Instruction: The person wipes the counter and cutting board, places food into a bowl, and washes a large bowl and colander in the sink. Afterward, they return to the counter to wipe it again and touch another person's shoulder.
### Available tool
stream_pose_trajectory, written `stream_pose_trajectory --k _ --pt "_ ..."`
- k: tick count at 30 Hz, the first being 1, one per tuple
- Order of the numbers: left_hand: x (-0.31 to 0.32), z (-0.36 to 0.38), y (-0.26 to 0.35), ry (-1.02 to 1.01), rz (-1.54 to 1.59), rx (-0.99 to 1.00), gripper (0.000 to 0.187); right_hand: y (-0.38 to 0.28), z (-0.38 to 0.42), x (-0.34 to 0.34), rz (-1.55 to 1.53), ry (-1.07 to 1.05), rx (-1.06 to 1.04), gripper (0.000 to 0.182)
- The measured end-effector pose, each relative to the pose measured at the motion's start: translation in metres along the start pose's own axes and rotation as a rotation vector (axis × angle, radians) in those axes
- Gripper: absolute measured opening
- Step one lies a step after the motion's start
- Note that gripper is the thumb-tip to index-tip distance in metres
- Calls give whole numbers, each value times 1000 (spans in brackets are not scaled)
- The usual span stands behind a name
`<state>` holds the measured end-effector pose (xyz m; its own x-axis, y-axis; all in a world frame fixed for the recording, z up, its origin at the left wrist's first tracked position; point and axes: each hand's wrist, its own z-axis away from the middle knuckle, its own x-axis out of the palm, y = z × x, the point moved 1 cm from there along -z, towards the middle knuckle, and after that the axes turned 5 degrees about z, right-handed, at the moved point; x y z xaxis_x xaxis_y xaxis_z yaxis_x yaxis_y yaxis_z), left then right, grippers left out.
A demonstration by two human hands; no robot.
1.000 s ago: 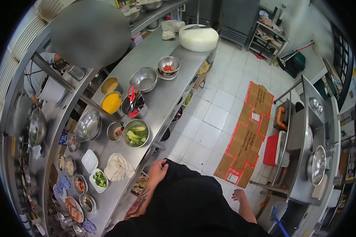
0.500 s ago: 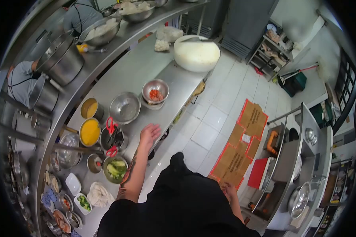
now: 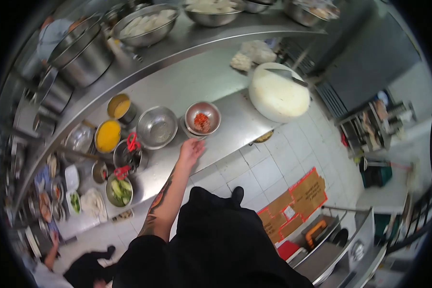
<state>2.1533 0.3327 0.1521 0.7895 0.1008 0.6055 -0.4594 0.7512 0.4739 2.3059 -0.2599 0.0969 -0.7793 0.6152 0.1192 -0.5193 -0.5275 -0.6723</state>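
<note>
My left hand (image 3: 192, 150) reaches over the front edge of the steel counter with its fingers loosely apart, holding nothing that I can see. Its fingertips are just below a small steel bowl (image 3: 213, 114) with chopped red and pinkish pieces inside. Whether they touch the bowl or its base cannot be made out. An empty steel bowl (image 3: 157, 127) stands to the left of that one. Farther left are a container of yellow liquid (image 3: 108, 136) and a pot with red-handled scissors (image 3: 133, 141). My right hand is out of view.
A round white chopping block (image 3: 278, 96) with a cleaver (image 3: 285, 73) lies at the counter's right end. A bowl of green vegetables (image 3: 120, 190) and a white cloth (image 3: 93, 204) are at the left. Cardboard (image 3: 297, 197) covers floor behind me. Another person (image 3: 86, 269) is at lower left.
My view has turned toward the counter's right end. My left hand has moved up to the bowl of red pieces. My right hand has left the view, and another person has appeared at lower left.
</note>
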Motion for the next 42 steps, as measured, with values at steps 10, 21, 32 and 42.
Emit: stream_pose_trajectory --k 10,21,32,42 --pt "-32 174 -49 137 -244 466 36 -219 -273 -218 652 169 210 40" --pt "-376 289 145 1258 -1156 988 45 -272 -274 -18 1087 -245 73 44" --pt "-387 313 116 1107 -1673 717 44 -292 -276 12 1389 -343 -63 33" --pt "-108 270 -81 578 -313 511 31 -367 -208 165 1100 -892 -564 40"
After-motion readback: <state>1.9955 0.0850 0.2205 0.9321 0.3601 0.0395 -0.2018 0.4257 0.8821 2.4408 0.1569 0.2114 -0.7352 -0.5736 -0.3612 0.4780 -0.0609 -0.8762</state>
